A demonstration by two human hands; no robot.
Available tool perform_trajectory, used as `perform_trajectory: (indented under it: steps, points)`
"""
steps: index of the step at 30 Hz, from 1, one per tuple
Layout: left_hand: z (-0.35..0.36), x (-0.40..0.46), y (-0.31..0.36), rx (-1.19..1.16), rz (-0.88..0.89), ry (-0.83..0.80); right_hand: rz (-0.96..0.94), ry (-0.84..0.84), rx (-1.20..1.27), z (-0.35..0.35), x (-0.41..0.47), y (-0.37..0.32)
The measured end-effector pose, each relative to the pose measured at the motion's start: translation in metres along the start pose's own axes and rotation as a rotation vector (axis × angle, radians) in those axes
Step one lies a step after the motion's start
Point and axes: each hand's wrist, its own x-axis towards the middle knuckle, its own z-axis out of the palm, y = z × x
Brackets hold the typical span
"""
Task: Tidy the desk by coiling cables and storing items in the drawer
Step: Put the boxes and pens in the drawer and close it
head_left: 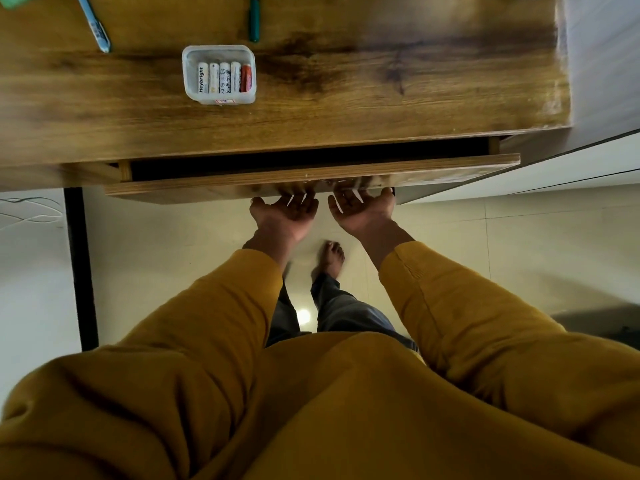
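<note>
Your left hand [284, 213] and right hand [360, 211] hook under the barely-open drawer [311, 183]; battery box [219, 75] and pens [254, 19] wait on the counter [381, 91].

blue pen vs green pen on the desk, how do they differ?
The light blue pen lies slanted, tip toward the near left; the dark green pen lies nearly straight, pointing at the desk's front edge. The blue one sits left of the clear plastic battery box, the green one just beyond its right corner. Both are cut off by the frame's top.
</note>
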Motion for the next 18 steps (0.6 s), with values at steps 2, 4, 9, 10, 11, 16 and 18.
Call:
perform_trajectory:
  steps: [2,4,9,10,11,16,18]
  points:
    - [-0.005,-0.001,-0.001,0.009,-0.002,-0.005,-0.002,0.002,-0.005,-0.004,-0.002,0.001]
    - [-0.01,-0.001,-0.003,0.01,0.001,-0.007,-0.005,0.003,-0.005,-0.006,-0.005,0.002]
    - [-0.021,-0.003,-0.008,0.028,0.023,0.012,-0.011,-0.008,-0.011,-0.018,-0.009,0.006]
    - [-0.023,-0.003,-0.009,0.032,0.029,0.019,-0.012,-0.009,-0.01,-0.02,-0.01,0.008]
    - [-0.026,-0.004,-0.011,0.032,0.032,0.029,-0.015,-0.005,-0.005,-0.022,-0.011,0.009]
    - [-0.037,-0.006,-0.014,0.039,0.041,0.066,-0.009,0.003,-0.004,-0.031,-0.014,0.013]
    - [-0.042,-0.008,-0.017,0.046,0.043,0.078,-0.006,0.002,-0.011,-0.036,-0.015,0.014]
